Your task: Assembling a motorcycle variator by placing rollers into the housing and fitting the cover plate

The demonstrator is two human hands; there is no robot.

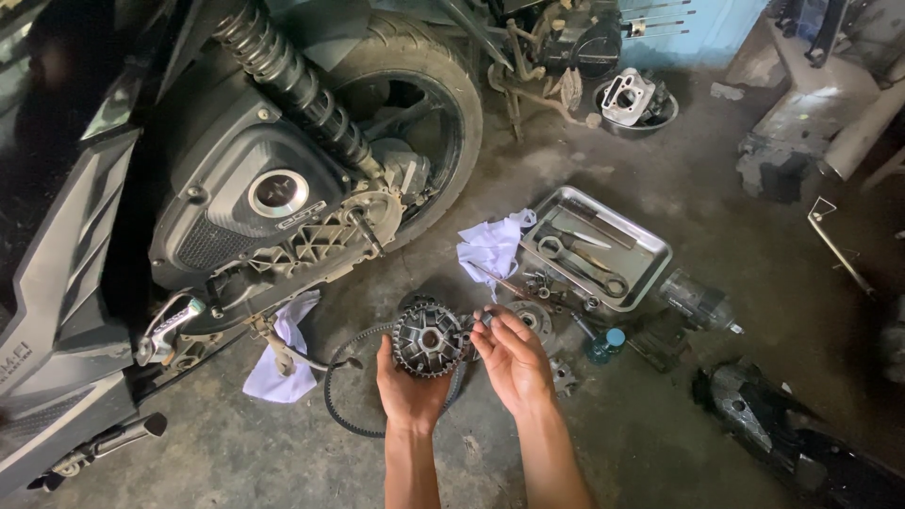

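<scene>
Fingers (401, 353) of the left hand (407, 382) curl up around the lower rim of a round, finned variator pulley (427, 339), cupping it from below with the palm under it, so the part is held above the concrete floor (660, 443). Beside it, the right hand (511, 358) has its fingertips (490, 320) drawn together, pinching a small dark piece at the pulley's right edge; what that piece is cannot be told. Under the pulley, a black drive belt (339, 405) lies looped on the floor. Just to the right, a shallow metal tray (650, 247) sits on the concrete and holds a pair of pliers (584, 266) and some flat metal tools. A white rag (490, 247) lies against the tray's left edge, with small nuts and a round metal part between it and the hands. An impact wrench (698, 303) rests right of the tray. At left stands a scooter (236, 198) with its transmission cover off, and a second white cloth (283, 363) lies beneath it.
</scene>
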